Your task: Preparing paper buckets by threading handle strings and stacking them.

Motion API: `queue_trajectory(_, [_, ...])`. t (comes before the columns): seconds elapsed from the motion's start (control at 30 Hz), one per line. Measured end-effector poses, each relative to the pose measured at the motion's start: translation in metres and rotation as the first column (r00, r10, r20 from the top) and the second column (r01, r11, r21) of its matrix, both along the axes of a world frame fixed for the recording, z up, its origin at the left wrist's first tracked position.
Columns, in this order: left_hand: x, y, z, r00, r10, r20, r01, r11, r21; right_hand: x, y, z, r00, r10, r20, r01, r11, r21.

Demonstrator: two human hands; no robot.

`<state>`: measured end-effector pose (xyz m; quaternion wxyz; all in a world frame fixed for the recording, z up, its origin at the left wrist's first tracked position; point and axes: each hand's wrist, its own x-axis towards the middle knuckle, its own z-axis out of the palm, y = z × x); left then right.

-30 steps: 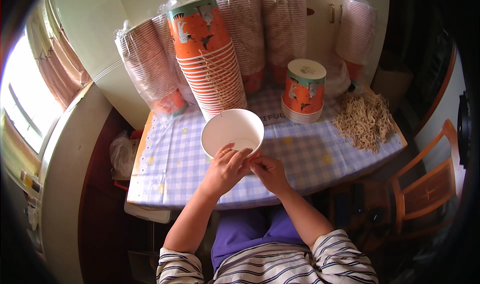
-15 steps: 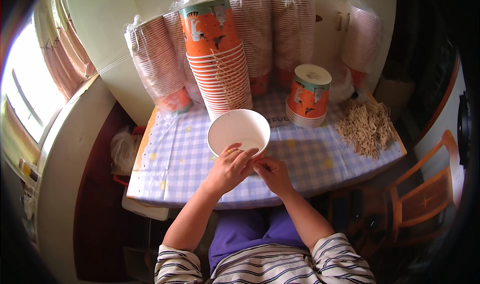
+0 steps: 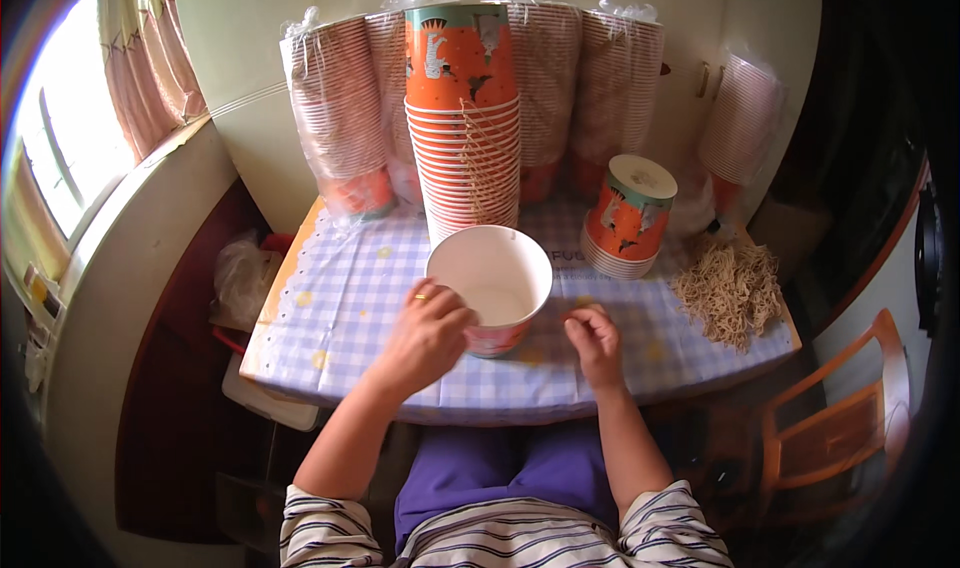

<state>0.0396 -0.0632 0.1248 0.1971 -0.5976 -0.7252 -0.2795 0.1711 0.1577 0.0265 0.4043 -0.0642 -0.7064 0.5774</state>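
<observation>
The white-lined cup point(image 3: 497, 273) sits mouth-up on the checked tablecloth point(image 3: 345, 308), a tall cup stack point(image 3: 462, 60) blocking the way behind; the left hand point(image 3: 427, 326) curls by its rim, the right hand point(image 3: 598, 348) hovers clear, both grips unclear; a short stack point(image 3: 628, 220) and string pile point(image 3: 733, 290) stand rightward

The blue-checked surface point(image 3: 345, 318) bears an open tub point(image 3: 490, 278) near its centre, a tall tub stack point(image 3: 440, 133) at eleven o'clock, a short stack point(image 3: 628, 223) at two, tangled strings point(image 3: 733, 296) at three, bagged stacks point(image 3: 335, 108) from ten to two.

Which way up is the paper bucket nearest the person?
Mouth up: the paper bucket shows its white inside through the open rim, with the printed outer wall below.
</observation>
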Motion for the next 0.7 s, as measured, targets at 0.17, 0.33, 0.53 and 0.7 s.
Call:
queue_trajectory(0.17, [-0.003, -0.024, 0.008, 0.867, 0.496, -0.051, -0.496, 0.868, 0.017, -0.003, 0.012, 0.015, 0.989, -0.083, 0.125, 0.091, 0.994, -0.060])
queue_trajectory(0.33, [0.039, 0.008, 0.012, 0.980, 0.188, 0.061, -0.193, 0.977, 0.090, -0.017, -0.008, 0.015, 0.985, 0.075, 0.155, -0.045, 0.981, -0.188])
queue_trajectory(0.53, [0.053, 0.029, -0.003, 0.999, 0.012, 0.032, -0.011, 0.999, -0.033, -0.005, -0.028, 0.011, 0.984, 0.167, 0.068, -0.127, 0.910, -0.396])
queue_trajectory(0.7, [0.044, 0.021, 0.002, 0.995, -0.025, 0.095, 0.030, 0.998, -0.048, 0.007, -0.046, 0.008, 0.968, 0.252, -0.021, -0.232, 0.853, -0.467])
